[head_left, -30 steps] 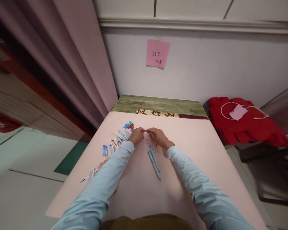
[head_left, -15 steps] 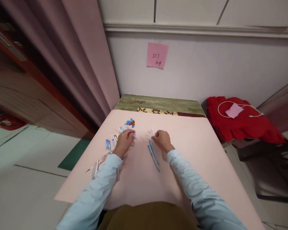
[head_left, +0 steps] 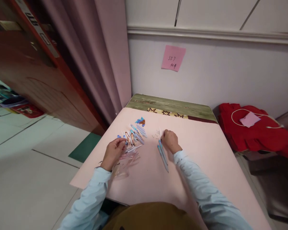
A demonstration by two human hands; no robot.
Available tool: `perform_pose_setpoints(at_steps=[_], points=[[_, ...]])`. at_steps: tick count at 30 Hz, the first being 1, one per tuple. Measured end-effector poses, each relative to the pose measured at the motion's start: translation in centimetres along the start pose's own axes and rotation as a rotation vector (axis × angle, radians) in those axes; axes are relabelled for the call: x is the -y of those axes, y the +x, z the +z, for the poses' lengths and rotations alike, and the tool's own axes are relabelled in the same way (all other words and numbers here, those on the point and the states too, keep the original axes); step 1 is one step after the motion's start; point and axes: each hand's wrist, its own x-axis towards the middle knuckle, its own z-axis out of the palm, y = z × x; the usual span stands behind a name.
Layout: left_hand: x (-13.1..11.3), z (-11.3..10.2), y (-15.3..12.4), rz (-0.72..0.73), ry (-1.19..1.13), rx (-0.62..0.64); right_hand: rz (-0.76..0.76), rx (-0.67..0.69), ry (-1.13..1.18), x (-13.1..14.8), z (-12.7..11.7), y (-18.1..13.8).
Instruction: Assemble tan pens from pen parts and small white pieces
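Observation:
My right hand (head_left: 171,141) is closed in a pinch around a slim white pen part (head_left: 160,132), which points up from the fingertips. Just below it, blue-grey pens (head_left: 162,156) lie side by side on the table. My left hand (head_left: 113,154) hovers over the left-hand pile, thumb and fingers drawn together; whatever they hold is hidden. Around it lie blue pen barrels (head_left: 138,135), brown-and-white pen pieces (head_left: 131,137) and thin clear pinkish tubes (head_left: 129,158). Small blue and brown pieces (head_left: 141,121) form a heap behind them. Tiny pale bits (head_left: 155,134) are scattered left of my right hand.
A pale pink sheet (head_left: 196,179) covers the table, whose green patterned end (head_left: 172,103) meets the wall. A pink note (head_left: 173,58) is stuck there. On the right, a red cloth (head_left: 241,137) carries a white cable. A curtain (head_left: 112,57) and a wooden door (head_left: 38,80) stand left.
My left hand has moved back and left, from the far barrels to the pile's near left side. My right hand stays by the pens with the white pen part. The view has turned left.

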Motion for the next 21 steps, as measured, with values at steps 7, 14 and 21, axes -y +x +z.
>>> perform_pose_setpoints(at_steps=[7,14,21], points=[[0.6,-0.9,0.1,0.007,-0.007,0.001,0.028,0.039,0.037,0.5,0.1,0.9],[0.7,-0.9,-0.5,-0.049,-0.036,0.018,0.107,0.052,0.047,0.8,0.0,1.5],[-0.6,0.0,-0.9,-0.055,-0.023,0.029,-0.068,0.066,0.14,5.5,-0.3,1.5]])
